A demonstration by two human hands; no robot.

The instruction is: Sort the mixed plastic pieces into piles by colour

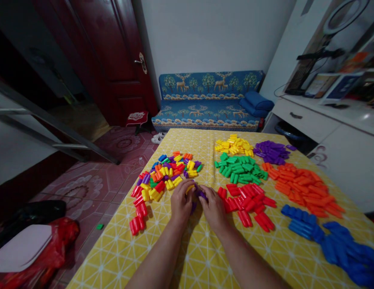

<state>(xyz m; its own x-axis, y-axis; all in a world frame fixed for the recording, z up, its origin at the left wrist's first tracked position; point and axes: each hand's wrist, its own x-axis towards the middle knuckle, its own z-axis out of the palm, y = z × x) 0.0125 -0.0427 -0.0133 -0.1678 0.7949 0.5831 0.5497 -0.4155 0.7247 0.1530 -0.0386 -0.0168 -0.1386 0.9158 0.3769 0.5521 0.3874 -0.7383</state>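
My left hand (181, 202) and my right hand (213, 206) meet over the near middle of the table, fingers curled inward. Between their fingertips are small purple plastic blocks (201, 193); how they fit together is partly hidden. A bit of a yellow block (189, 188) shows at my left fingers. Just beyond my left hand lies a mixed-colour heap of blocks (165, 171), with red blocks (137, 224) trailing off its near end. Close by my right hand is a pile of red blocks (248, 200).
Sorted piles of yellow (233, 145), green (241, 168), purple (271, 152), orange (304, 188) and blue blocks (340, 245) fill the table's right side. A patterned yellow cloth (156, 261) covers the table. One green block (99, 226) lies on the floor. Behind stands a blue sofa (205, 108).
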